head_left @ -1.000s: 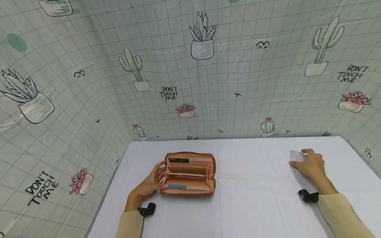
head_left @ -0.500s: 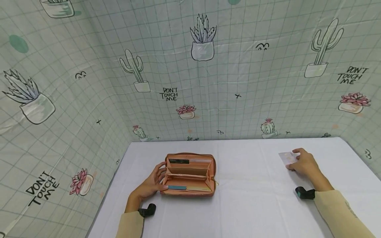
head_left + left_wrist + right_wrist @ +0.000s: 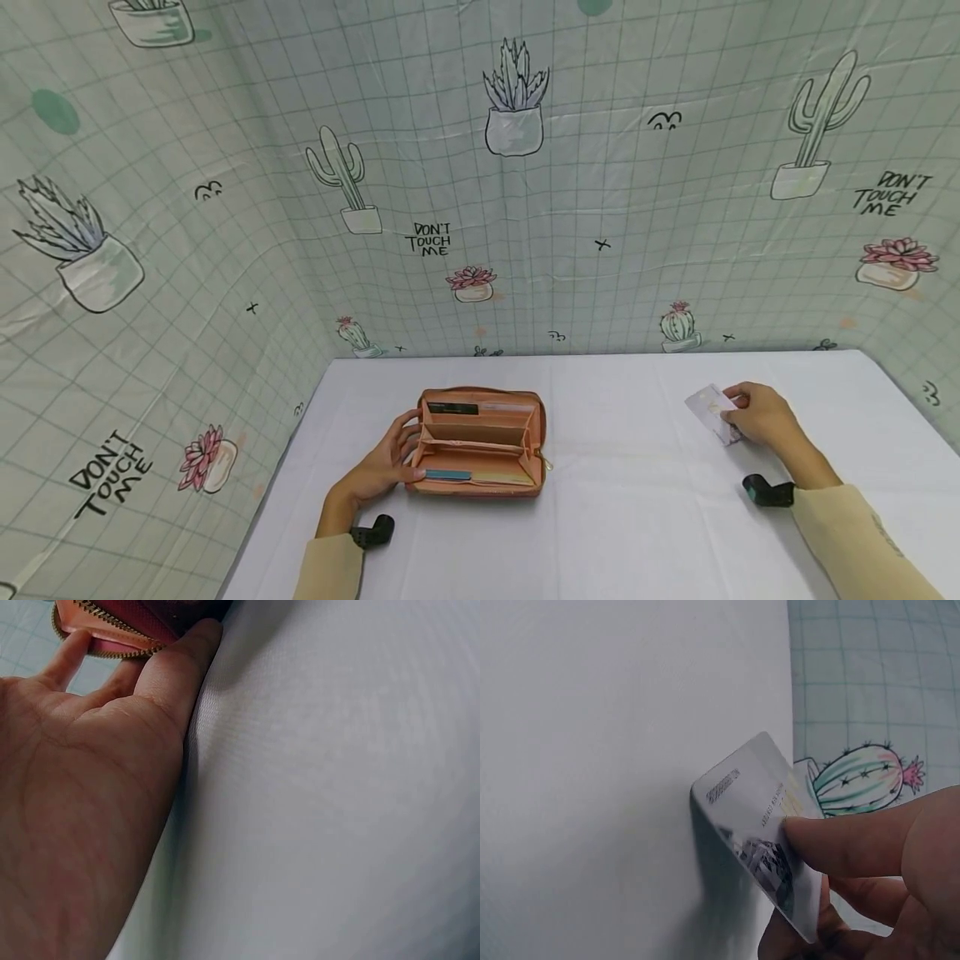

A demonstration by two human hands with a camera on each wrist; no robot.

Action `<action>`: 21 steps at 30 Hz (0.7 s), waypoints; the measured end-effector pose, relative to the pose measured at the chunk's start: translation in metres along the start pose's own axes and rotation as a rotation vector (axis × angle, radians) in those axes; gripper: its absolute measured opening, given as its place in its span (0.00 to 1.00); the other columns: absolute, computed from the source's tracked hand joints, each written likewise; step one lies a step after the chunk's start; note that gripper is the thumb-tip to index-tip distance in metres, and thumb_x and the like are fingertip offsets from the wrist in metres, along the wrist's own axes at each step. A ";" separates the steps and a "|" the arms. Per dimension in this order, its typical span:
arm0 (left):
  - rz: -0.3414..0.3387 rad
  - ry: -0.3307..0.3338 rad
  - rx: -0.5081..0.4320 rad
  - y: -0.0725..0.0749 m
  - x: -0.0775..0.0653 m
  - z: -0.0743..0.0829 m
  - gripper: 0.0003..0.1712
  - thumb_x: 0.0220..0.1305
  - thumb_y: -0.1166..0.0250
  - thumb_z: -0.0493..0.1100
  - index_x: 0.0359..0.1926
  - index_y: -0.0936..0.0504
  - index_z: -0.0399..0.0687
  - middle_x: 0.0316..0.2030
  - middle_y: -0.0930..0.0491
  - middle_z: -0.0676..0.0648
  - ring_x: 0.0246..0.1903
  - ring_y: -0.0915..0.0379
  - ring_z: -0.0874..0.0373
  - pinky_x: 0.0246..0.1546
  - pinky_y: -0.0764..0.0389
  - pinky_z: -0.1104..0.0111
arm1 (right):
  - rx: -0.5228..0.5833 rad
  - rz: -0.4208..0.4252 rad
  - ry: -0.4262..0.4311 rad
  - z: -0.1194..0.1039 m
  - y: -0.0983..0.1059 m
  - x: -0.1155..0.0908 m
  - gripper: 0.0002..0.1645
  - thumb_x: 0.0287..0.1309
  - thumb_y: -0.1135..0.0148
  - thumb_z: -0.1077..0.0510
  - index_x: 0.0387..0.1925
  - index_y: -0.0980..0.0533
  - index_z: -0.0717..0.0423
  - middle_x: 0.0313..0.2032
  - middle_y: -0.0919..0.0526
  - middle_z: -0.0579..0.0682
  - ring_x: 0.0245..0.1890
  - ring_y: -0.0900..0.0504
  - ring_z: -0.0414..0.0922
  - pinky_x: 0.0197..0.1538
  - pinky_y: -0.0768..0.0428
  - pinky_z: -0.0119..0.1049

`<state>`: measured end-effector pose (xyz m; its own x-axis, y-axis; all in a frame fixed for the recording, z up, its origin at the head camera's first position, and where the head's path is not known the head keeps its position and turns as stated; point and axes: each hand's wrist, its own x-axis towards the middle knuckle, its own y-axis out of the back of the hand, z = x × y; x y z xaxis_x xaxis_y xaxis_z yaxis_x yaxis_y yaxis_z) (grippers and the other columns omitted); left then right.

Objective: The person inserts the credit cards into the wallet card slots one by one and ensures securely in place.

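An orange-brown zip wallet (image 3: 476, 457) lies unzipped and spread wide on the white table. My left hand (image 3: 382, 458) holds its left end, thumb at the near corner and fingers on the far side; the left wrist view shows the wallet's brass zip teeth (image 3: 112, 652) by the fingers. A black card (image 3: 453, 408) sits in the back slots, a blue card (image 3: 447, 475) in the front ones. Well to the right, my right hand (image 3: 768, 425) pinches a whitish plastic card (image 3: 739, 795) by one end, tilted, with small print and a dark picture on it. Some fingers are hidden behind it.
The white tabletop (image 3: 622, 500) stretches between the two hands. A grid-and-cactus patterned cloth (image 3: 570, 192) hangs behind and to the left of the table. Black wrist cameras (image 3: 767, 490) are strapped to both wrists.
My right hand has moved left with the card, which has turned and now sticks out further from the fingers. The left hand and the wallet stay as they were.
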<state>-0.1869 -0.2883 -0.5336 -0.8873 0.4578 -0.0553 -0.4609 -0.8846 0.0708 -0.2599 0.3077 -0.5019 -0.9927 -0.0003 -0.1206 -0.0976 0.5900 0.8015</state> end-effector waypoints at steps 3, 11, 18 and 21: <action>0.000 0.003 -0.003 0.000 0.000 0.000 0.62 0.64 0.26 0.34 0.84 0.61 0.43 0.79 0.51 0.28 0.78 0.48 0.39 0.65 0.29 0.74 | 0.029 0.020 0.032 -0.008 0.000 -0.003 0.22 0.67 0.40 0.67 0.55 0.28 0.81 0.44 0.22 0.74 0.43 0.21 0.64 0.42 0.23 0.50; -0.003 0.002 -0.003 -0.001 0.000 0.000 0.62 0.64 0.26 0.35 0.84 0.61 0.43 0.79 0.51 0.28 0.77 0.46 0.41 0.65 0.29 0.74 | 0.133 0.046 0.166 -0.047 -0.006 -0.017 0.19 0.69 0.40 0.67 0.54 0.25 0.79 0.46 0.19 0.72 0.45 0.17 0.64 0.38 0.19 0.42; 0.001 0.008 0.000 0.000 0.000 0.000 0.61 0.64 0.26 0.34 0.84 0.61 0.44 0.79 0.50 0.29 0.77 0.46 0.44 0.65 0.29 0.74 | 0.199 0.054 0.274 -0.083 -0.017 -0.027 0.16 0.68 0.39 0.68 0.53 0.23 0.75 0.46 0.17 0.69 0.43 0.14 0.59 0.39 0.18 0.43; 0.002 0.011 -0.001 0.000 0.000 0.000 0.61 0.64 0.27 0.33 0.84 0.61 0.44 0.79 0.50 0.30 0.78 0.47 0.41 0.65 0.29 0.74 | 0.231 0.054 0.304 -0.098 -0.022 -0.029 0.15 0.67 0.40 0.69 0.53 0.23 0.73 0.46 0.16 0.68 0.43 0.14 0.59 0.40 0.17 0.44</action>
<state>-0.1871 -0.2885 -0.5338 -0.8879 0.4551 -0.0666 -0.4592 -0.8856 0.0698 -0.2361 0.2159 -0.4583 -0.9751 -0.1830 0.1253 -0.0601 0.7621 0.6446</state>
